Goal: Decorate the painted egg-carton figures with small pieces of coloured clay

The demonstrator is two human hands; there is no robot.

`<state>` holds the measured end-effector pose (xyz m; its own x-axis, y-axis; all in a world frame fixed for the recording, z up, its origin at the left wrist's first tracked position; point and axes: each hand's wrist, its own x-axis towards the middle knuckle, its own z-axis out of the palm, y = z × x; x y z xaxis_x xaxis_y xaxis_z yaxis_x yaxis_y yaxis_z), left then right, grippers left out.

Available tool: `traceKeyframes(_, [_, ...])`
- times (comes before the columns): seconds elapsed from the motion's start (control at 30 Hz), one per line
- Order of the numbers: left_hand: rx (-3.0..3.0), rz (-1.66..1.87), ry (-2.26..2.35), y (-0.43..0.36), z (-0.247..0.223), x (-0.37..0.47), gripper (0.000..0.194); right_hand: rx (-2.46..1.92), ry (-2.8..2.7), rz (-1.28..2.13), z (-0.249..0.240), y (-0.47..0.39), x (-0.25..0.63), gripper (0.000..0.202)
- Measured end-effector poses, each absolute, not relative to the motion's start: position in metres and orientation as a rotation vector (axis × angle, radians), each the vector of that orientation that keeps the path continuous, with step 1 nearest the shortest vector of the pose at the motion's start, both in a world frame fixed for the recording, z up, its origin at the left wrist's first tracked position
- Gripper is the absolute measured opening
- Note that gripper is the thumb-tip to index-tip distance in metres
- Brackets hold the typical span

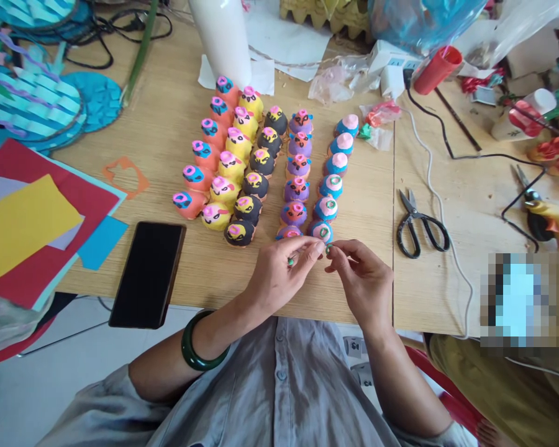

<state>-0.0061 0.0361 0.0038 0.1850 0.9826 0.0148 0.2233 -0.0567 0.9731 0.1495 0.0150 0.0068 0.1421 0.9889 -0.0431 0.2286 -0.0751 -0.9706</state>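
Note:
Rows of small painted domes stand on the wooden table, among them yellow ones (pixel 231 166), black ones (pixel 256 184), purple ones (pixel 300 167) and blue ones with pink tops (pixel 339 164). Three of the blue domes nearest me bear green rings. My left hand (pixel 282 270) is closed in a pinch, with a bit of green clay (pixel 290 262) showing between its fingers. Beside it, my right hand (pixel 362 279) pinches a tiny green piece (pixel 328 249) between thumb and forefinger. Both sets of fingertips nearly meet just in front of the closest blue dome.
Black scissors (pixel 418 225) lie right of the domes, beyond them a white cable and a yellow glue gun (pixel 556 223). A black phone (pixel 148 274) and coloured sheets (pixel 30 226) are at the left. A white cylinder (pixel 223 43) stands behind. Another person sits at the right.

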Motion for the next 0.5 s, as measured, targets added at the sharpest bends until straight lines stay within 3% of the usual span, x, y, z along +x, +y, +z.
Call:
traceKeyframes(0.33, [1.333,0.990,1.168,0.0412,0.0052,-0.0052,0.018,-1.443,-1.088,1.182,0.0074,0.0166,0.1503,0.023])
traceKeyframes(0.5, [1.300,0.985,1.158,0.0416,0.0068,-0.0051,0.019,-1.420,-1.063,1.161,0.0050,0.0173,0.1512,0.018])
